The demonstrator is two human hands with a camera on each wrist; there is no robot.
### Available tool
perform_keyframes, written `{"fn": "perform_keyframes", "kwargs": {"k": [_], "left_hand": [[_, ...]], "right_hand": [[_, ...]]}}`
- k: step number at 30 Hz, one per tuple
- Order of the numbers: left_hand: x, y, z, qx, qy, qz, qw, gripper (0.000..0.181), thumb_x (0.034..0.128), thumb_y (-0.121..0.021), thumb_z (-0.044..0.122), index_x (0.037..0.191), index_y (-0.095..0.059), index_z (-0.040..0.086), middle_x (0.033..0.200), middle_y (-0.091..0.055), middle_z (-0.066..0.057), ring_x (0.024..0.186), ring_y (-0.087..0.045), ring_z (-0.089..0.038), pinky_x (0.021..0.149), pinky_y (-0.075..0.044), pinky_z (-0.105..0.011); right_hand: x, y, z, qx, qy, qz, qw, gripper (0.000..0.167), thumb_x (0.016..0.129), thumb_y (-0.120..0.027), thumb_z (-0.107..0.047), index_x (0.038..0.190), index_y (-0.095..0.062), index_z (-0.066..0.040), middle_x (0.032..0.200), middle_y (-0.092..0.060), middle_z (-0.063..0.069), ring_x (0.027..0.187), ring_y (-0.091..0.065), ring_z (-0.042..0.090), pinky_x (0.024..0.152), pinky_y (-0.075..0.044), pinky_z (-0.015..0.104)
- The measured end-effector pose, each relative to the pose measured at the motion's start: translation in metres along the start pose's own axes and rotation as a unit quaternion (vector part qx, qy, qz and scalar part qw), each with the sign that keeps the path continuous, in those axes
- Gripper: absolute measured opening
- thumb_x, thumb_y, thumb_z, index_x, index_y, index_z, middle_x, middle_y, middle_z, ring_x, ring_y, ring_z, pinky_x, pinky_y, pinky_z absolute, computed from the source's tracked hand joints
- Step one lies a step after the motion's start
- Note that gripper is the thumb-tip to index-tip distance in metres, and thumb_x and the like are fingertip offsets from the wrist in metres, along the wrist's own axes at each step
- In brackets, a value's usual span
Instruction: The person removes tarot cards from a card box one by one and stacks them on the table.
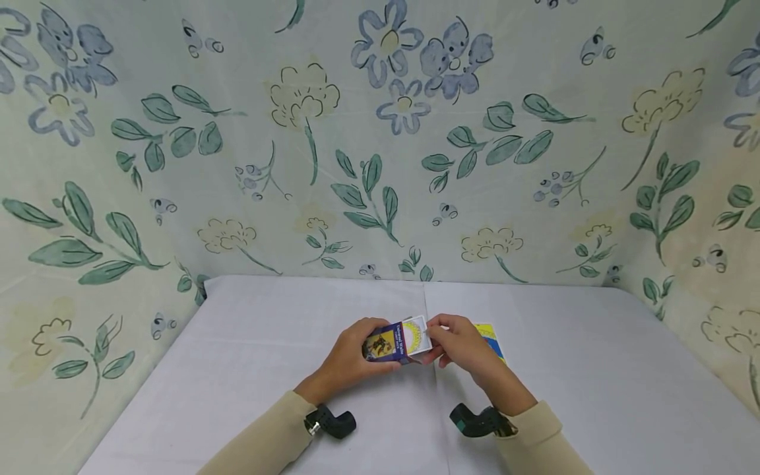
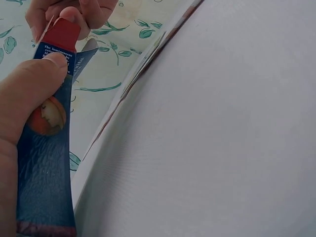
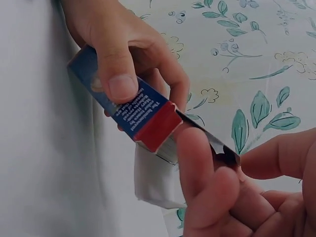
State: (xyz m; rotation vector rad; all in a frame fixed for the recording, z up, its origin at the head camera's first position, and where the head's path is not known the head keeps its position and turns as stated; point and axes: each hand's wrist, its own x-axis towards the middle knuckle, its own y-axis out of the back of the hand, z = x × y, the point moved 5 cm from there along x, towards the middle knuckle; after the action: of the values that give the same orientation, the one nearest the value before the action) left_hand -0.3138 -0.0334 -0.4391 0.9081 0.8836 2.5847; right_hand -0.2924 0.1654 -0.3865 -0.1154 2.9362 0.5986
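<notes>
My left hand (image 1: 350,353) grips a small dark blue tarot card box (image 1: 384,345), thumb along one face and fingers round the other side. The box's end stands open in the right wrist view, with a red side flap (image 3: 159,129) sticking out and a white flap (image 3: 157,175) hanging below. At this open end my right hand (image 1: 463,340) pinches the edge of a flap with its fingertips. A white panel with a yellow sun pattern (image 1: 417,335) shows between the hands. What lies inside the box is hidden from me.
A flat yellow and blue item (image 1: 490,340) lies behind my right hand, partly covered by it. White cloth (image 1: 237,369) covers the table. A flower-patterned curtain (image 1: 380,165) rises behind its far edge. Both wrists carry black camera mounts (image 1: 330,422).
</notes>
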Motion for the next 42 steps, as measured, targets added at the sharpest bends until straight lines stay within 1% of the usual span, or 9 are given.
{"fn": "perform_keyframes", "kwargs": {"k": [4, 8, 12, 17, 20, 26, 35, 39, 42], "left_hand": [[0.000, 0.000, 0.000, 0.003, -0.002, 0.001, 1.0000, 0.075, 0.0729, -0.074, 0.061, 0.130, -0.054, 0.018, 0.120, -0.057, 0.009, 0.097, -0.051, -0.005, 0.082, -0.046, -0.026], [0.000, 0.000, 0.001, 0.003, 0.000, 0.002, 1.0000, 0.076, 0.0738, -0.074, 0.061, 0.131, -0.053, 0.016, 0.122, -0.057, 0.008, 0.100, -0.051, -0.006, 0.084, -0.047, -0.026], [0.000, 0.000, 0.000, -0.002, 0.008, 0.000, 1.0000, 0.076, 0.0743, -0.073, 0.061, 0.132, -0.052, 0.016, 0.123, -0.056, 0.008, 0.102, -0.051, -0.005, 0.086, -0.047, -0.028], [-0.001, 0.000, 0.000, -0.004, 0.011, 0.004, 0.9999, 0.075, 0.0742, -0.073, 0.061, 0.132, -0.053, 0.017, 0.122, -0.056, 0.009, 0.101, -0.051, -0.005, 0.086, -0.047, -0.028], [-0.001, 0.000, 0.000, -0.002, 0.012, 0.006, 0.9999, 0.076, 0.0739, -0.073, 0.062, 0.131, -0.053, 0.017, 0.122, -0.057, 0.010, 0.101, -0.051, -0.005, 0.086, -0.047, -0.028], [-0.001, 0.001, 0.000, 0.000, 0.007, 0.017, 0.9998, 0.072, 0.0742, -0.074, 0.060, 0.130, -0.052, 0.021, 0.121, -0.057, 0.010, 0.101, -0.051, -0.005, 0.085, -0.048, -0.028], [0.000, 0.003, 0.001, -0.009, 0.026, 0.023, 0.9993, 0.072, 0.0731, -0.075, 0.060, 0.130, -0.052, 0.022, 0.123, -0.056, 0.011, 0.104, -0.051, -0.005, 0.088, -0.048, -0.028], [0.000, 0.003, 0.000, -0.011, 0.026, 0.025, 0.9993, 0.072, 0.0727, -0.076, 0.059, 0.130, -0.052, 0.023, 0.123, -0.056, 0.012, 0.104, -0.051, -0.005, 0.088, -0.047, -0.028], [0.000, 0.003, 0.000, -0.009, 0.023, 0.027, 0.9993, 0.071, 0.0725, -0.076, 0.060, 0.130, -0.053, 0.023, 0.122, -0.056, 0.012, 0.103, -0.051, -0.005, 0.086, -0.048, -0.028]], "right_hand": [[-0.002, 0.001, -0.002, 0.016, 0.006, -0.014, 0.9998, 0.023, 0.096, -0.056, -0.025, 0.103, -0.061, -0.004, 0.079, -0.070, 0.009, 0.068, -0.066, 0.033, 0.057, -0.052, 0.030], [-0.003, 0.000, -0.003, 0.004, 0.016, -0.027, 0.9995, 0.032, 0.088, -0.069, -0.031, 0.105, -0.059, -0.006, 0.079, -0.072, 0.008, 0.070, -0.066, 0.032, 0.060, -0.052, 0.032], [-0.005, -0.001, -0.004, -0.007, 0.028, -0.046, 0.9985, 0.042, 0.079, -0.079, -0.026, 0.109, -0.056, -0.007, 0.084, -0.073, 0.006, 0.075, -0.064, 0.031, 0.067, -0.054, 0.038], [-0.004, -0.002, -0.003, 0.007, 0.035, -0.061, 0.9975, 0.046, 0.075, -0.081, -0.020, 0.112, -0.057, -0.005, 0.092, -0.072, 0.006, 0.079, -0.063, 0.031, 0.072, -0.055, 0.039], [-0.003, 0.001, -0.002, 0.005, 0.035, -0.056, 0.9978, 0.045, 0.075, -0.081, -0.019, 0.111, -0.060, -0.004, 0.094, -0.073, 0.006, 0.079, -0.063, 0.029, 0.072, -0.055, 0.039], [-0.003, 0.010, -0.002, -0.011, 0.016, -0.023, 0.9996, 0.038, 0.077, -0.080, -0.016, 0.110, -0.064, -0.005, 0.091, -0.071, 0.005, 0.079, -0.062, 0.032, 0.073, -0.055, 0.038], [-0.002, 0.021, -0.002, -0.016, 0.017, -0.009, 0.9997, 0.033, 0.082, -0.075, -0.013, 0.109, -0.063, 0.000, 0.087, -0.069, 0.007, 0.078, -0.060, 0.032, 0.068, -0.053, 0.031], [-0.002, 0.027, -0.002, -0.011, 0.015, -0.002, 0.9998, 0.031, 0.082, -0.074, -0.013, 0.108, -0.063, 0.001, 0.088, -0.070, 0.009, 0.079, -0.060, 0.033, 0.067, -0.053, 0.031], [-0.003, 0.032, -0.003, -0.009, 0.016, 0.007, 0.9998, 0.031, 0.082, -0.073, -0.013, 0.108, -0.064, 0.000, 0.091, -0.071, 0.010, 0.080, -0.060, 0.035, 0.069, -0.054, 0.034]]}}
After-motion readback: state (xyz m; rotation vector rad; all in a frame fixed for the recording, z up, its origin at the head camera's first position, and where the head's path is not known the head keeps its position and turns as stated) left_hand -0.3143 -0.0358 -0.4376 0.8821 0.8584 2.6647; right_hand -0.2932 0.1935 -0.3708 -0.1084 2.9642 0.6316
